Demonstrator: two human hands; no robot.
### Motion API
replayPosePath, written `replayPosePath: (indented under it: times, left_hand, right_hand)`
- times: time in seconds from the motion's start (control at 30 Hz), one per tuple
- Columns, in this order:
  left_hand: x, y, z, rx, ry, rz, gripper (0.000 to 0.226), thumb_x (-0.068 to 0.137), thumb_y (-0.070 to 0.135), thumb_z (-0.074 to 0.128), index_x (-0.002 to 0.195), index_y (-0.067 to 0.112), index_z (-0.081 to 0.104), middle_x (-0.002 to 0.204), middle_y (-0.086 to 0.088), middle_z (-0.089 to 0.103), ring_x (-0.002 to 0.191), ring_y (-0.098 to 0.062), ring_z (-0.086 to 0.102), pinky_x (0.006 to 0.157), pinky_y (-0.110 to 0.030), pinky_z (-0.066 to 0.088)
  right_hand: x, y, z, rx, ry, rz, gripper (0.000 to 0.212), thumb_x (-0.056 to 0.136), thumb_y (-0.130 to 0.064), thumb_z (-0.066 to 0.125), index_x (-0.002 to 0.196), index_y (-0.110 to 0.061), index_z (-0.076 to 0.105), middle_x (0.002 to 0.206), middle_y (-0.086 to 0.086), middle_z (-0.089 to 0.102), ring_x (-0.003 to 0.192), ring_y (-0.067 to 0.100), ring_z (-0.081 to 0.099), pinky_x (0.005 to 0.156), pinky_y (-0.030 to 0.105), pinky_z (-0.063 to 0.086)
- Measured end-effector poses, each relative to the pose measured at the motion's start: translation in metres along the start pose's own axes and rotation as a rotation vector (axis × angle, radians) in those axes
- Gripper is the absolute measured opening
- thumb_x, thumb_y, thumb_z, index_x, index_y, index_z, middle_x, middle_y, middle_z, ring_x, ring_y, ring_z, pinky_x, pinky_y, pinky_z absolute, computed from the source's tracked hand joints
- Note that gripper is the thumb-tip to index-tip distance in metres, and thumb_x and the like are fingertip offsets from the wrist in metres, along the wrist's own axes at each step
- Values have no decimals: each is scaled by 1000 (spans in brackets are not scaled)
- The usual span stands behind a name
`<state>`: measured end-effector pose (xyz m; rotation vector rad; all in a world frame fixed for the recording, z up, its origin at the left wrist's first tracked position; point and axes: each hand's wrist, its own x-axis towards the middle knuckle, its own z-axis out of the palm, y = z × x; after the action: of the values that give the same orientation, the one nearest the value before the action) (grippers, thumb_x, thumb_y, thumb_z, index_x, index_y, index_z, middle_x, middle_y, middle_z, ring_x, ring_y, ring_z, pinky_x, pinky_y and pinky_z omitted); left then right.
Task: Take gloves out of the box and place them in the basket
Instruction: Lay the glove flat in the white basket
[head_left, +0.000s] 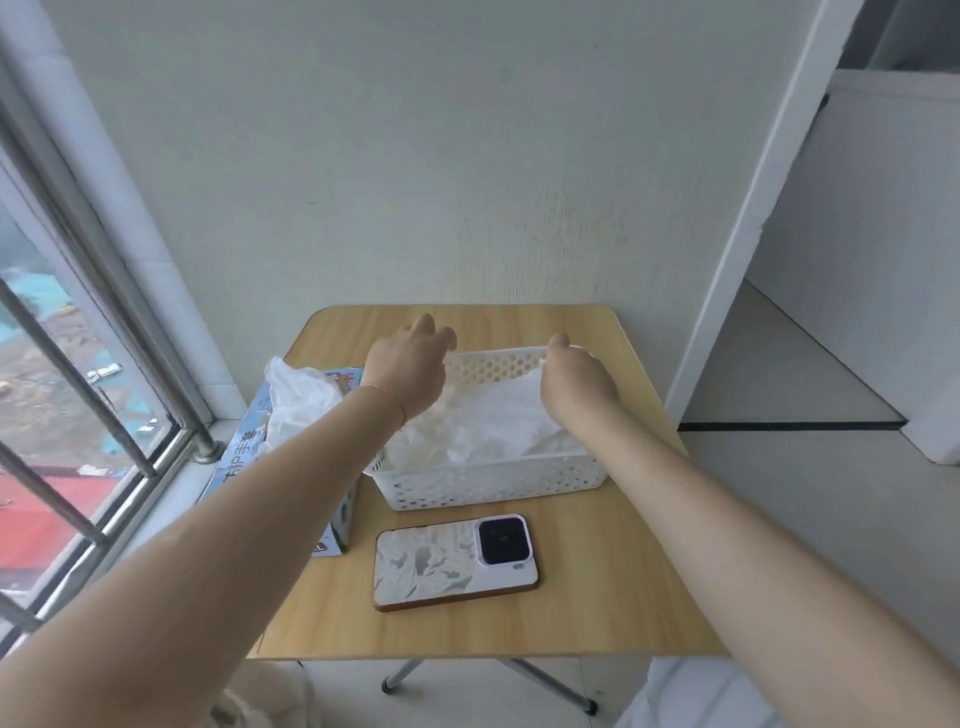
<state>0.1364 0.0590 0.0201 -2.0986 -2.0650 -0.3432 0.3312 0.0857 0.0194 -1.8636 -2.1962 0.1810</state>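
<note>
- Worktop (597, 571) of pale wood stands against a white wall, with a barred window to its left.
- Basket (493, 480), white perforated plastic, sits on the far half of the worktop and holds a heap of thin translucent gloves (483, 426).
- Box (291, 457), blue printed card, lies at the worktop's left edge just beside the basket; one glove (301, 400) sticks up out of its top opening.
- Phone (452, 561) lies face down on the worktop, just in front of the basket, its camera block toward the right.
- Left hand (408, 366) hangs over the basket's left end, back of the hand up and fingers curled downward; whether it grips any glove cannot be told, as the fingertips are hidden.
- Right hand (576, 376) is over the basket's right far corner, fingers closed, pinching an edge of glove film that runs down into the heap.
- Red thread circles the left wrist.
</note>
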Motion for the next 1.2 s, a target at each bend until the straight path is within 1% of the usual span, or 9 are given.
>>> replayPosePath:
  times: [0.1,0.23,0.4,0.53,0.7,0.8,0.9,1.03,1.2]
  left_hand:
    - [-10,19,-5,-224,3,74,32,97,40,51,124,24,59,127,-1,55,109,-24,57,84,-34,45]
    - [-24,35,5,-224,-436,142,74,84,73,50,145,34,37,155,6,32,141,-20,32,117,-48,23]
    - [-31,15,23,-50,-491,166,78,89,66,50,153,36,18,162,6,15,149,-24,15,118,-53,14]
    - [-33,14,28,-44,-528,156,68,95,59,44,152,35,17,162,5,13,150,-24,11,117,-57,15]
    - [-38,8,2,-183,-369,108,86,80,82,42,151,37,28,161,8,22,149,-20,18,120,-50,12]
    - [-56,-10,-18,-406,35,56,52,88,67,45,123,32,62,137,8,52,128,-15,45,110,-40,28]
    - [-79,-46,-21,-473,413,-178,24,86,37,53,94,22,71,107,4,60,105,-21,55,93,-36,40]
    - [-101,-93,-20,-549,354,-558,20,89,19,50,104,21,65,102,3,56,95,-23,58,80,-35,47]
    - [-115,-121,-22,-581,221,-631,23,89,21,47,104,21,64,106,0,59,91,-18,53,74,-29,38]
  right_hand:
    - [-1,1,4,-135,-2,-52,63,90,10,43,148,2,19,69,2,44,53,13,39,41,26,25]
    - [1,1,10,-183,-13,-65,61,88,8,47,144,0,23,71,2,45,57,17,44,42,27,26]
    - [-3,5,7,-324,-7,-90,44,88,3,50,130,-1,38,108,11,61,86,25,63,54,30,36]
    - [-9,6,7,-454,61,-152,44,84,-1,58,124,-4,41,113,11,55,85,21,60,53,27,36]
    - [-11,-10,-3,-352,148,-202,32,84,2,54,115,-6,45,111,12,50,68,22,47,47,29,31]
    - [-11,-39,-3,-152,124,-292,9,93,-7,46,101,-8,49,104,10,52,68,25,49,47,30,31]
    - [-12,-81,10,144,32,-349,15,96,-19,40,87,-14,51,94,3,54,79,23,53,64,35,44]
    - [-21,-141,28,429,-60,-419,24,98,-29,46,79,-15,51,79,-2,52,68,15,47,61,30,36]
    - [-24,-180,38,406,-88,-437,17,82,-32,64,88,-18,57,91,-4,54,83,17,55,64,29,42]
